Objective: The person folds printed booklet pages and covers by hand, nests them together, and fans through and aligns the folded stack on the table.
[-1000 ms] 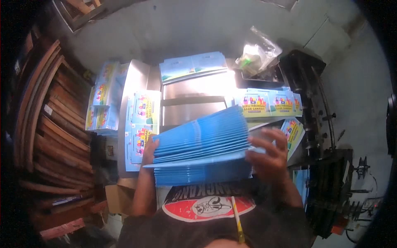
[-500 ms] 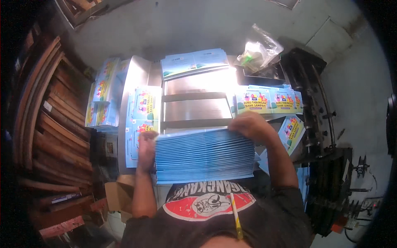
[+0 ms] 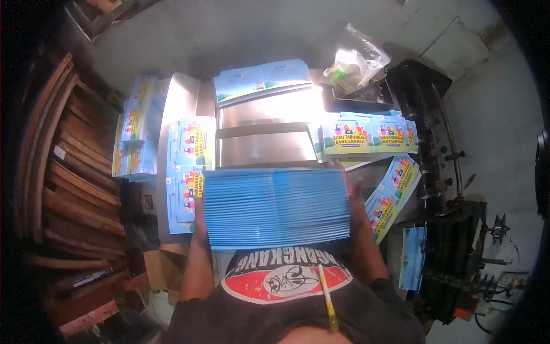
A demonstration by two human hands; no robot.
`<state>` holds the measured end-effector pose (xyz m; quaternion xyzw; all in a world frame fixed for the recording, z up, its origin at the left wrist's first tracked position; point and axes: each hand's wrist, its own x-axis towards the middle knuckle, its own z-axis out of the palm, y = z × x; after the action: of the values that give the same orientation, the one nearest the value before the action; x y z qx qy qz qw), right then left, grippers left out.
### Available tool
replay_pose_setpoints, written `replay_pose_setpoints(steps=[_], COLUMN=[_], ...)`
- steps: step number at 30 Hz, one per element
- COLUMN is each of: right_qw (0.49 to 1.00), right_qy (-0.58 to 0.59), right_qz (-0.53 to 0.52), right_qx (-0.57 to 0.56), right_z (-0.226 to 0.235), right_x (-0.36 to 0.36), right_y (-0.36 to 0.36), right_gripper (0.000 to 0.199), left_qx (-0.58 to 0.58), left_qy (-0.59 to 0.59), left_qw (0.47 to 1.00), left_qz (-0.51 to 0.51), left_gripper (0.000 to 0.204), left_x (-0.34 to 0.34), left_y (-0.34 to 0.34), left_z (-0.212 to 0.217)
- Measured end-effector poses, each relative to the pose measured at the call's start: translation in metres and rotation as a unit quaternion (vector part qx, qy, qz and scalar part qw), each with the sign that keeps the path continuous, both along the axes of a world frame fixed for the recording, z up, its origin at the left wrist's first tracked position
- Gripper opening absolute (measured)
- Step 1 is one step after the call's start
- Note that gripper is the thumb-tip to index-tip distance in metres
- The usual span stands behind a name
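Observation:
A thick stack of folded blue booklets [image 3: 277, 211] stands in front of my chest, its many folded edges facing me in fine rows. My left hand [image 3: 199, 213] presses against the stack's left end, most of its fingers hidden behind the booklets. At the opposite end my right hand [image 3: 354, 198] grips the side, fingertips showing near the upper right corner. The stack is held between both palms.
Printed booklet covers lie in piles at the left [image 3: 193, 143], the back [image 3: 263, 77] and the right [image 3: 349, 135]. A metal-topped table [image 3: 266, 150] is beyond the stack. A plastic bag [image 3: 358, 60] rests on a dark box [image 3: 378, 97]. An open cardboard box [image 3: 166, 266] is lower left.
My right hand has slid from the stack's top right corner down to its right side. My left hand sits lower and more hidden. The stack has shifted slightly left and up.

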<state>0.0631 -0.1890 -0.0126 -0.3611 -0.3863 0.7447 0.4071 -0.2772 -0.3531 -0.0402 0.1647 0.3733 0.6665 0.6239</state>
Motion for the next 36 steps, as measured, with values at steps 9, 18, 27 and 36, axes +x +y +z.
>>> replay_pose_setpoints(steps=[9,18,27,36], right_qw=[0.993,0.967,0.982,0.992], right_qy=[-0.093,-0.234,-0.106,-0.065], right_qz=[0.048,0.087,0.073,0.102], right_qx=[-0.045,0.049,0.141,-0.022], right_z=[0.006,0.019,-0.005,0.02], right_x=[0.011,0.001,0.027,0.011], right_y=[0.023,0.05,-0.043,-0.006], right_gripper=[0.084,0.047,0.114,0.099], left_qx=[-0.057,-0.045,0.032,-0.032], left_qy=[0.112,0.244,0.249,0.038], left_qw=[0.985,0.965,0.962,0.998], left_qz=[-0.118,-0.091,0.106,0.033], left_gripper=[0.058,0.041,0.084,0.074], left_x=[-0.034,-0.023,0.029,0.009], left_y=[0.033,0.049,-0.02,0.001], left_z=[0.018,0.037,0.012,0.028])
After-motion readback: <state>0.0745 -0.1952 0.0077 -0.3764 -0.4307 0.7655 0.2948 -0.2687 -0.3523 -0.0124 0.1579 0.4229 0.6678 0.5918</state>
